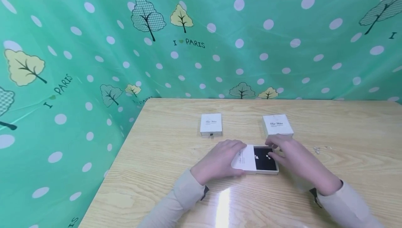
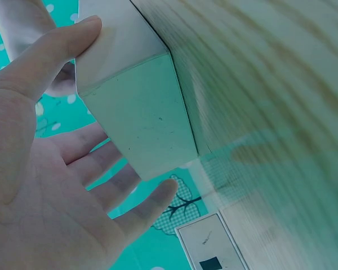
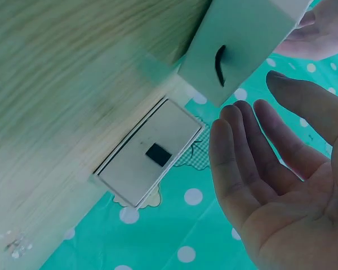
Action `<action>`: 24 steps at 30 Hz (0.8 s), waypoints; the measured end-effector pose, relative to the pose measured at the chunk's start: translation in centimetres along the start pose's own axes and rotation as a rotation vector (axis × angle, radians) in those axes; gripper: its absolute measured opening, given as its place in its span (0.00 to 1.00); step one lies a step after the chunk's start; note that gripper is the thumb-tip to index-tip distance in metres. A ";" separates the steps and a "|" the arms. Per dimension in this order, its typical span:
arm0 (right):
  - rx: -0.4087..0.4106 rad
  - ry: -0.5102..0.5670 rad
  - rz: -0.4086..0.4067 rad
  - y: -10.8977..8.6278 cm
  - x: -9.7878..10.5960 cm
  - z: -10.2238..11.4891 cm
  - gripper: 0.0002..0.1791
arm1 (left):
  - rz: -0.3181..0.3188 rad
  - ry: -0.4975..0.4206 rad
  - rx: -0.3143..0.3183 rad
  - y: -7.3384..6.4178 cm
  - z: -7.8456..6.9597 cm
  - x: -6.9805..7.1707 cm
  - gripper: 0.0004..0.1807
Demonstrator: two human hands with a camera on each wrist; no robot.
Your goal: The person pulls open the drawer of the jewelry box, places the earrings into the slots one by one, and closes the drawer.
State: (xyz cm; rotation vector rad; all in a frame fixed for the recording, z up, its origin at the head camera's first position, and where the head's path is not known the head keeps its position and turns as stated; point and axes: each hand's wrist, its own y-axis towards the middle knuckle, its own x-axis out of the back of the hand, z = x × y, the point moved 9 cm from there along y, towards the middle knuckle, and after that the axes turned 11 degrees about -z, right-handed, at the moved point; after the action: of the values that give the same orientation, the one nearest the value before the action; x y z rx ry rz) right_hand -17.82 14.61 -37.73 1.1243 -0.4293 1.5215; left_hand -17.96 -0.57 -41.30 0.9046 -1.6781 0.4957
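My left hand (image 1: pixel 221 160) grips the white sleeve of a small gift box (image 1: pixel 248 158), thumb on the near side and fingers on the far side. Its drawer (image 1: pixel 267 173) is partly pulled out to the right, baring a black insert (image 1: pixel 263 164) with small shiny pieces of jewellery (image 1: pixel 268 156). Over the drawer's right end hovers my right hand (image 1: pixel 293 156), its fingers loosely bent and, in the right wrist view, apart from the box with nothing between them. A black ribbon pull (image 3: pixel 219 66) shows on the drawer's end face.
Two closed white gift boxes stand farther back, one at the left (image 1: pixel 211 123) and one at the right (image 1: pixel 277 124), just beyond my right hand. Small clear or shiny bits (image 1: pixel 317 149) lie on the wooden table (image 1: pixel 355 126) at the right. A green dotted cloth (image 1: pixel 220 57) hangs behind.
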 end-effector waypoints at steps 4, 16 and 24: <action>-0.031 -0.006 -0.003 -0.4 0.2 -0.6 0.17 | 0.001 -0.002 0.005 0.0 0.1 0.0 0.44; -0.012 -0.004 -0.009 -1.0 0.5 -1.6 0.13 | 0.000 -0.005 -0.002 -0.1 0.0 0.2 0.44; 0.008 0.006 -0.006 -1.1 0.3 -1.8 0.12 | 0.008 -0.010 0.003 -0.1 0.0 0.1 0.45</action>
State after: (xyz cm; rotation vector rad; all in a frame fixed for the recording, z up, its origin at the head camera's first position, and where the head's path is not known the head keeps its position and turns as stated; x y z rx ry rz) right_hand -17.56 16.48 -38.69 1.1256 -0.4156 1.5224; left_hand -17.90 -0.69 -41.19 0.9045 -1.6912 0.5000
